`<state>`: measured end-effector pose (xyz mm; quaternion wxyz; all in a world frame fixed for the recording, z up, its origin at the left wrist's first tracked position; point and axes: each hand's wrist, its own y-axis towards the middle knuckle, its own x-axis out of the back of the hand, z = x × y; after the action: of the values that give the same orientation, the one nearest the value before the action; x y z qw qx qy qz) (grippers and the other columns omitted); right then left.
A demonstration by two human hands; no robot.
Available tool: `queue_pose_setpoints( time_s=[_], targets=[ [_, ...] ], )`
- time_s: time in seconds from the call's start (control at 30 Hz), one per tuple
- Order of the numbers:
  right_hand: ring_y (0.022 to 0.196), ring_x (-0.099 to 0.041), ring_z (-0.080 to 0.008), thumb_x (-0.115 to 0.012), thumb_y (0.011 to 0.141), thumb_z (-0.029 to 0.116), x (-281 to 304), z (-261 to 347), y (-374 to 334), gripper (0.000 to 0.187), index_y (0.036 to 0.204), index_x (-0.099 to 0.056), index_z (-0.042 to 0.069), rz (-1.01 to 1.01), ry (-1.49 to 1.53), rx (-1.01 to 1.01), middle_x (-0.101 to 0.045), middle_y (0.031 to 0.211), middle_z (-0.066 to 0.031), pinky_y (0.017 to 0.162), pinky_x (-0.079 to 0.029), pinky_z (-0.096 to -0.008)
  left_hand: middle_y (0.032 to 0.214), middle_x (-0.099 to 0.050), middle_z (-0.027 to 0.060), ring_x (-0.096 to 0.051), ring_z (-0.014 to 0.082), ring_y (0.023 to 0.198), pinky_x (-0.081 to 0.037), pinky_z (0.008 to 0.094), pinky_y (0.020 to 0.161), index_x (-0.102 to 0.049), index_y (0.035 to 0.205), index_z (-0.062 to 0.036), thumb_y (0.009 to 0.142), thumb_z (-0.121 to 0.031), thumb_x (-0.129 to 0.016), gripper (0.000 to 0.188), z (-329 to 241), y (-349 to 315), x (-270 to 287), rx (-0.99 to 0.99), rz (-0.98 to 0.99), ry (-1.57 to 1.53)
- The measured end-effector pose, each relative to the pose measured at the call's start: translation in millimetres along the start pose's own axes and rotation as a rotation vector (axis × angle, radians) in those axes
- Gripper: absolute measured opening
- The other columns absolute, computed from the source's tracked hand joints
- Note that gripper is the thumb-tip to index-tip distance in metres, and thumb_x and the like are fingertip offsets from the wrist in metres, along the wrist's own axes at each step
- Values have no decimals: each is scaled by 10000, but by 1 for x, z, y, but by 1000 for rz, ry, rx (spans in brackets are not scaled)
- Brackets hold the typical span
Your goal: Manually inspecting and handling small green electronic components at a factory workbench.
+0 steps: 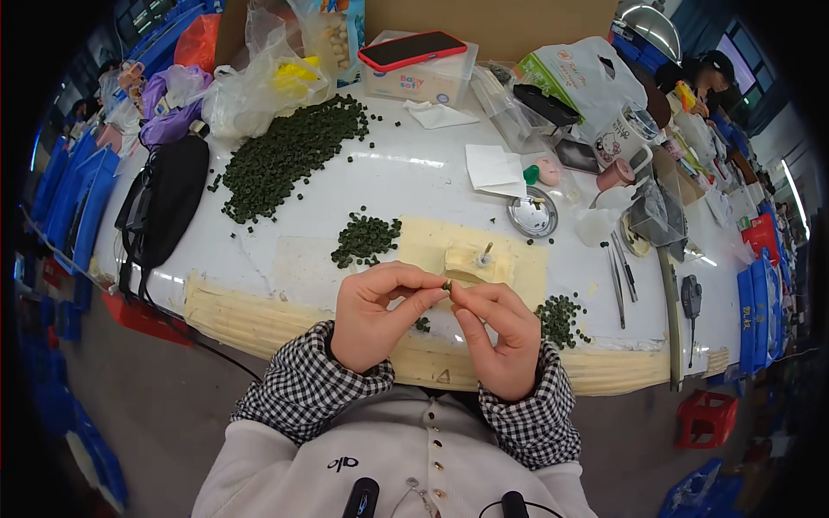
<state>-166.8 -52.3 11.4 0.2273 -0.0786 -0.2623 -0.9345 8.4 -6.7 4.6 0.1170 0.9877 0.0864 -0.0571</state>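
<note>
Before my chest, over the front of the table, my two hands meet at the fingertips around a small dark green piece (446, 287). My left hand (376, 315) pinches it between thumb and index finger. From the other side, the fingertips of my right hand (503, 337) close on it, the thumb lower down. Just beyond them stands a cream block (473, 262) with a thin upright peg (488, 250) on it. A small pile of similar green pieces (366, 239) lies past my left hand, another green pile (561, 321) beside my right wrist.
A large heap of green pieces (285, 160) spreads at the far left, near a black pouch (177, 198). A phone (413, 50) rests on a plastic box. Tweezers (617, 281), a round metal dish (532, 213) and a mug (617, 142) are at right. Cream padding (259, 319) lines the front edge.
</note>
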Motion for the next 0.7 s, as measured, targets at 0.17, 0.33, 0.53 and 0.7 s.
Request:
queue_pose_setpoints(
  time_s=[0.17,0.33,0.53,0.7],
  targets=[
    [809,-634,-204,-653,844,-67,2,4,3,283,1124,-674,-32,32,-93,40,-652,949,-135,688,-509,-262,904,-704,113,-665,159,838,-528,259,745,-715,979,15,829,58,-684,159,-6,1,2,-98,20,226],
    [788,-633,-229,-669,818,-78,3,2,4,314,1127,-672,-26,48,-178,112,-647,942,-132,658,-514,-281,882,-707,113,-667,165,822,-524,264,731,-715,969,18,823,59,-685,155,-7,3,4,-141,47,279],
    [780,-634,-243,-678,799,-86,2,2,4,330,1123,-673,-24,45,-239,157,-646,946,-133,658,-520,-290,898,-706,113,-664,153,811,-527,258,732,-718,971,16,829,44,-688,147,-6,3,6,-80,54,230],
    [766,-630,-242,-682,796,-86,3,6,4,328,1118,-674,-26,40,-267,165,-641,931,-132,654,-518,-290,909,-702,106,-658,130,810,-529,239,738,-718,987,16,846,22,-688,144,-5,4,6,-11,66,139]
  ],
)
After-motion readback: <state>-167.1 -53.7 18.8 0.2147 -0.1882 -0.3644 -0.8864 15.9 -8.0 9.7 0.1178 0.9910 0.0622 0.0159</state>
